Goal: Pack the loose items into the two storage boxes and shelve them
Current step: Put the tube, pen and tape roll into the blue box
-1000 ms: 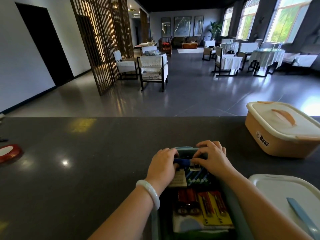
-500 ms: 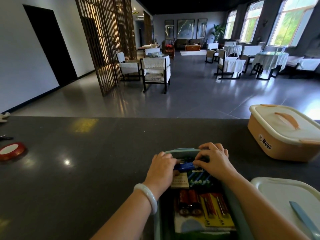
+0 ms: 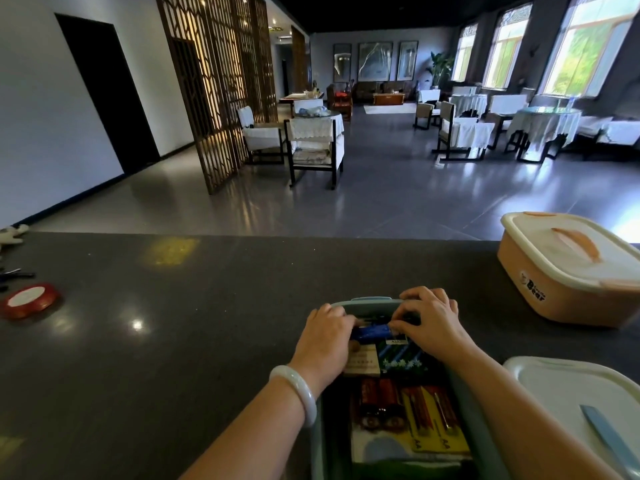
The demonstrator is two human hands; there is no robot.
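Note:
An open teal storage box (image 3: pixel 375 301) stands at the counter's near edge, holding battery packs (image 3: pixel 408 408), a small card box and a dark green pack. My left hand (image 3: pixel 323 336) and my right hand (image 3: pixel 431 322) both reach into its far end and pinch a small blue item (image 3: pixel 374 330) between them. An orange storage box (image 3: pixel 568 271) with a cream lid on it sits closed at the right. The teal box's pale lid (image 3: pixel 568 389) lies on the counter at the lower right.
A red ribbon spool (image 3: pixel 29 300) lies at the far left of the dark counter (image 3: pixel 173 341), with dark small tools and a pale plush item beyond it. Past the counter's far edge is an open floor with chairs and tables.
Both hands stay at the far end of the teal box with the blue item, which has tilted slightly. The view has shifted a little; nothing else moved.

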